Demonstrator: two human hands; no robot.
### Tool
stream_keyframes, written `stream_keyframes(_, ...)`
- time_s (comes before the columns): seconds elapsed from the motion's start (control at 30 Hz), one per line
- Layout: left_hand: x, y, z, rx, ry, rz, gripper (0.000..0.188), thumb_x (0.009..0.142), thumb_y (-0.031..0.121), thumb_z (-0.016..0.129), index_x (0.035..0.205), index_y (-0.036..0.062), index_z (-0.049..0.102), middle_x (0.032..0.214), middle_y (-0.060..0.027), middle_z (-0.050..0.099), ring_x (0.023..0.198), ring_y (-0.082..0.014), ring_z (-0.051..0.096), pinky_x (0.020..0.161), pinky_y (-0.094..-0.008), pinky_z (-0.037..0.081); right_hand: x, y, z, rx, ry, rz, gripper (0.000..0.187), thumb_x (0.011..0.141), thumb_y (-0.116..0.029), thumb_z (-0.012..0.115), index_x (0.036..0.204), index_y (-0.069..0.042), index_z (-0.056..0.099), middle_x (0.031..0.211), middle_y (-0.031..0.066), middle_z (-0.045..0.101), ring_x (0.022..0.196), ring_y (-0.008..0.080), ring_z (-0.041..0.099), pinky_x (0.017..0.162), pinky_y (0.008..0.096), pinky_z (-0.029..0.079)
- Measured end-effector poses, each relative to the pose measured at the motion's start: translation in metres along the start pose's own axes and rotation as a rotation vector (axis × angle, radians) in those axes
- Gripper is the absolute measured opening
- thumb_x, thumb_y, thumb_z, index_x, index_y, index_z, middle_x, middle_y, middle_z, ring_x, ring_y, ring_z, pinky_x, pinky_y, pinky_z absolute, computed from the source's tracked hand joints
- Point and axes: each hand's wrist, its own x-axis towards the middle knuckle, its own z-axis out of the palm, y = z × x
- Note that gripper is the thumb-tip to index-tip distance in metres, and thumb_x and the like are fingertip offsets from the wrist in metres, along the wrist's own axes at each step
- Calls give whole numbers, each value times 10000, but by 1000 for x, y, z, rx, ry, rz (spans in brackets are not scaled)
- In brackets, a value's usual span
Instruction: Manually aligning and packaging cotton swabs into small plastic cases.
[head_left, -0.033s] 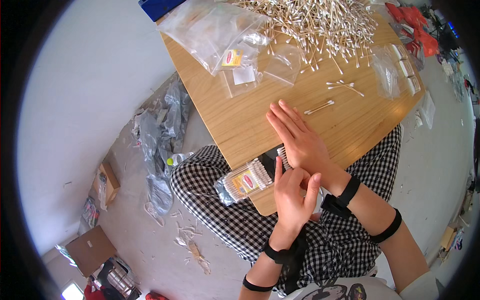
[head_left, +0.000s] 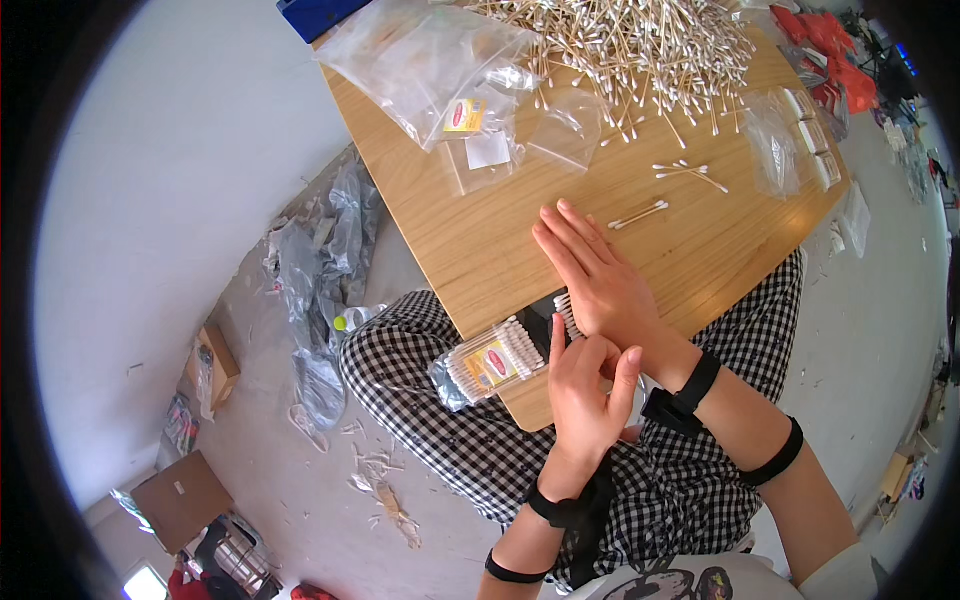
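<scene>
My right hand lies flat on the wooden table, fingers straight and together. It rests over a dark strip with a row of cotton swabs at the near edge. My left hand sits just below, index finger up and the other fingers loosely bent against the right wrist; nothing shows in its grasp. A clear bag packed with cotton swabs, bearing a red and yellow label, lies at the table's edge left of both hands, over my checked trousers.
A big heap of loose cotton swabs fills the far side of the table. Empty clear bags and small labelled bags lie at far left, filled bags at right. A few stray swabs lie mid-table. Plastic sheeting and cardboard boxes litter the floor.
</scene>
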Motion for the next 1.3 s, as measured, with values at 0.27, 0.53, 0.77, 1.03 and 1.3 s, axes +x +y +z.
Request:
stream_keyframes(0.27,0,1,-2,11,-18,-6,323,926,214,611,689,14,521,591,-57,489,569,-217,501,1139,-534,251,0,1,-1,-29,-11,-12,649,803,-70,560,1413,57,377,1495,204,365,1437,340,280,1167,482,266)
stream_keyframes(0.53,4,0,-13,-35,-109,-53,296,964,186,543,743,-11,543,653,-59,529,645,-184,542,1184,-515,154,1,-1,1,16,3,7,624,828,-75,534,1420,45,375,1497,184,372,1436,330,283,1175,470,249)
stream_keyframes(0.77,19,-2,-66,365,545,-22,137,947,117,559,1007,-6,554,904,-118,616,890,-280,572,1001,-465,367,1,1,7,-62,8,30,631,806,65,457,1430,-3,392,1514,149,365,1440,298,284,1176,454,253)
stream_keyframes(1.03,30,-33,-84,807,381,-428,473,1008,395,442,747,52,637,626,-178,623,574,-397,604,510,-487,456,13,-20,15,-81,2,3,547,886,3,446,1427,32,369,1517,177,346,1439,307,281,1169,448,261)
stream_keyframes(1.3,31,-43,-80,590,400,-436,428,1018,309,457,801,0,659,651,-213,620,573,-385,601,521,-455,457,16,-22,19,-71,2,11,571,856,26,466,1420,39,381,1509,196,352,1435,323,285,1166,457,263)
